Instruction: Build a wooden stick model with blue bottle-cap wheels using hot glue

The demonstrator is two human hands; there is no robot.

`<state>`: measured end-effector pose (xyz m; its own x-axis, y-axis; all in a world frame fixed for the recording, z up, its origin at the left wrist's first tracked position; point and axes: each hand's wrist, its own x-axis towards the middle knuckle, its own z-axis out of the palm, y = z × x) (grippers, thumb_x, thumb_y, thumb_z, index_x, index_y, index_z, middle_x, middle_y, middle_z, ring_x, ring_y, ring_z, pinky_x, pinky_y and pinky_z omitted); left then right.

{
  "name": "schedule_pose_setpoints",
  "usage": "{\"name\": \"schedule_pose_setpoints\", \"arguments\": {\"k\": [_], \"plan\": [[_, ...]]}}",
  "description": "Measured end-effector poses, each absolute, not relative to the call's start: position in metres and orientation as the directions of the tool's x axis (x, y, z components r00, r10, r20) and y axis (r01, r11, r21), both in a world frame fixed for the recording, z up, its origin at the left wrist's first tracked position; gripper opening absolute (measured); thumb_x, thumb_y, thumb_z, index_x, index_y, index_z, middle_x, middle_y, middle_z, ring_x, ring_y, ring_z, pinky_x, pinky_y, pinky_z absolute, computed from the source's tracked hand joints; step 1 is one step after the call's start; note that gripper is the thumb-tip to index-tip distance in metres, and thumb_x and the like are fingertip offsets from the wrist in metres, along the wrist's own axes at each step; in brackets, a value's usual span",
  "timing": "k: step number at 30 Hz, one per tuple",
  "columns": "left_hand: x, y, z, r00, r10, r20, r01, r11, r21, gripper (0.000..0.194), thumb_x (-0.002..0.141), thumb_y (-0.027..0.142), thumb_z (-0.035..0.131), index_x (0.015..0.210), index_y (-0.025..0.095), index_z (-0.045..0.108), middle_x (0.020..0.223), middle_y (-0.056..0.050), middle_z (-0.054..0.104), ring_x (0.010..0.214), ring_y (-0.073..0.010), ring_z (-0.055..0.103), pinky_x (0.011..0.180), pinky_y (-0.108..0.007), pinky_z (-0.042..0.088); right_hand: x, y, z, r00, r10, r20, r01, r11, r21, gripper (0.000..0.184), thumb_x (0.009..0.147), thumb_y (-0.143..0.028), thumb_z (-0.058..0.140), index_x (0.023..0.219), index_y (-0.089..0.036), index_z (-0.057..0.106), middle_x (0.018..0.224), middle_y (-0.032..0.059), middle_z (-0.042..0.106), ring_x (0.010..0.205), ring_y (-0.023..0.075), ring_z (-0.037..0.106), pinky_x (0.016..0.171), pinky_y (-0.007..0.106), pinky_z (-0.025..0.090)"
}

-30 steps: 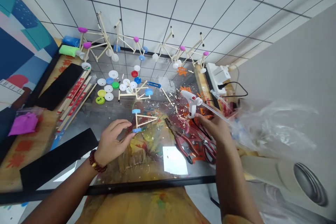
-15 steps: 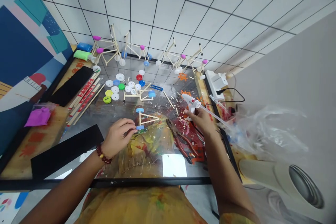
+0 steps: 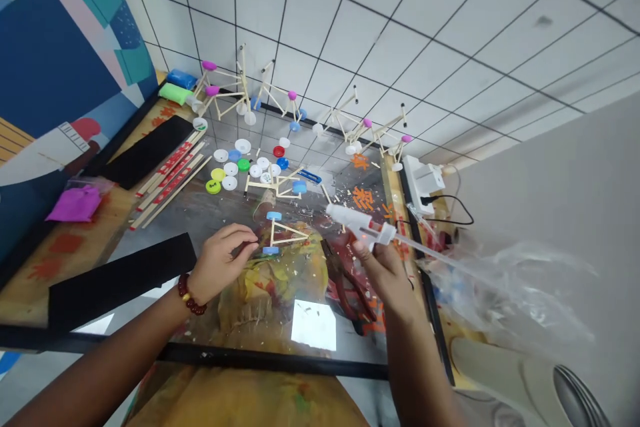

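Observation:
My right hand [image 3: 387, 273] grips a white hot glue gun [image 3: 350, 219] above the table; a long clear glue stick [image 3: 430, 250] sticks out of its back, and its nozzle points left. A small triangular frame of wooden sticks [image 3: 290, 229] lies in front of me, with a blue bottle cap [image 3: 271, 250] at its near corner and another blue cap [image 3: 274, 215] at its far corner. Just left of the near cap is my left hand [image 3: 225, 257], fingers bent and slightly apart from the thumb, holding nothing I can see.
Pliers [image 3: 347, 283] lie below the glue gun. Several loose bottle caps [image 3: 243, 164], a second stick frame [image 3: 275, 185] and a blue utility knife [image 3: 309, 175] lie further back. Stick models [image 3: 293, 107] stand along the wall. Wooden sticks [image 3: 173, 177] and black boards [image 3: 125, 280] are left; a power strip [image 3: 417, 180] sits right.
My left hand has come away from the near blue cap of the triangular frame. My right hand has raised the glue gun and brought it left, closer to the frame. The view has shifted.

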<state>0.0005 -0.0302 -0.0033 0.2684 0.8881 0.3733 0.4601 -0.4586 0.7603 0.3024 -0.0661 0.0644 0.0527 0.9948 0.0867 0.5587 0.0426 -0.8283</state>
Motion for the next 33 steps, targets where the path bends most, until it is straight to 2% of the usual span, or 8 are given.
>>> {"name": "schedule_pose_setpoints", "arguments": {"k": [2,5,10,15,21,26,33], "plan": [[0.001,-0.030,-0.002,0.244,0.900,0.362,0.446,-0.436,0.782,0.009,0.089,0.017,0.062,0.090,0.019,0.070,0.093,-0.004,0.071,0.087,-0.0148,0.067,0.080,-0.026,0.054,0.289,-0.068,0.062,-0.003,0.998,0.061,0.561,0.052,-0.826,0.033,0.096,-0.045,0.051,0.114,-0.021,0.065,0.098,0.0075,0.073,0.102,0.0267,0.066,0.093,0.044,0.051],[0.001,-0.030,0.000,0.235,0.915,0.328,0.435,-0.401,0.807,0.010,0.090,0.017,0.061,0.090,0.020,0.071,0.093,-0.005,0.071,0.086,-0.0152,0.067,0.078,-0.027,0.054,0.278,-0.067,0.061,-0.056,0.998,0.036,0.639,0.064,-0.766,0.032,0.096,-0.045,0.050,0.111,-0.022,0.067,0.094,0.0074,0.073,0.104,0.0290,0.065,0.097,0.048,0.048],[0.000,-0.032,-0.001,0.234,0.926,0.296,0.421,-0.371,0.828,0.011,0.090,0.017,0.060,0.092,0.020,0.071,0.096,-0.006,0.071,0.089,-0.0163,0.068,0.080,-0.028,0.055,0.270,-0.059,0.060,-0.111,0.993,0.037,0.724,0.106,-0.681,0.034,0.097,-0.045,0.047,0.108,-0.021,0.068,0.097,0.0099,0.072,0.095,0.0290,0.067,0.091,0.047,0.051],[0.000,-0.031,0.003,0.211,0.934,0.287,0.434,-0.353,0.829,0.014,0.090,0.016,0.059,0.090,0.020,0.072,0.094,-0.006,0.072,0.087,-0.0170,0.069,0.080,-0.029,0.056,0.262,-0.053,0.052,-0.165,0.986,-0.005,0.753,0.123,-0.647,0.035,0.098,-0.045,0.044,0.102,-0.020,0.068,0.084,0.0098,0.070,0.085,0.0278,0.067,0.081,0.043,0.053],[0.000,-0.030,0.006,0.208,0.938,0.277,0.432,-0.342,0.834,0.014,0.090,0.014,0.058,0.091,0.019,0.070,0.093,-0.005,0.071,0.086,-0.0148,0.068,0.081,-0.027,0.056,0.261,-0.052,0.047,-0.158,0.985,-0.064,0.785,0.086,-0.614,0.035,0.097,-0.047,0.045,0.101,-0.019,0.067,0.080,0.0083,0.069,0.075,0.0253,0.065,0.074,0.040,0.052],[-0.001,-0.030,0.006,0.218,0.939,0.267,0.430,-0.337,0.838,0.013,0.090,0.014,0.058,0.092,0.020,0.070,0.094,-0.004,0.071,0.087,-0.0146,0.068,0.081,-0.026,0.055,0.261,-0.051,0.048,-0.178,0.984,-0.021,0.794,0.131,-0.593,0.031,0.097,-0.044,0.045,0.104,-0.020,0.064,0.087,0.0101,0.070,0.081,0.0263,0.066,0.077,0.041,0.052],[-0.001,-0.031,0.006,0.223,0.938,0.266,0.428,-0.339,0.838,0.014,0.089,0.013,0.059,0.093,0.020,0.070,0.095,-0.004,0.071,0.088,-0.0150,0.068,0.081,-0.027,0.055,0.261,-0.053,0.048,-0.164,0.986,0.007,0.807,0.138,-0.574,0.031,0.097,-0.044,0.046,0.102,-0.021,0.065,0.086,0.0098,0.070,0.079,0.0274,0.066,0.073,0.041,0.052]]}}
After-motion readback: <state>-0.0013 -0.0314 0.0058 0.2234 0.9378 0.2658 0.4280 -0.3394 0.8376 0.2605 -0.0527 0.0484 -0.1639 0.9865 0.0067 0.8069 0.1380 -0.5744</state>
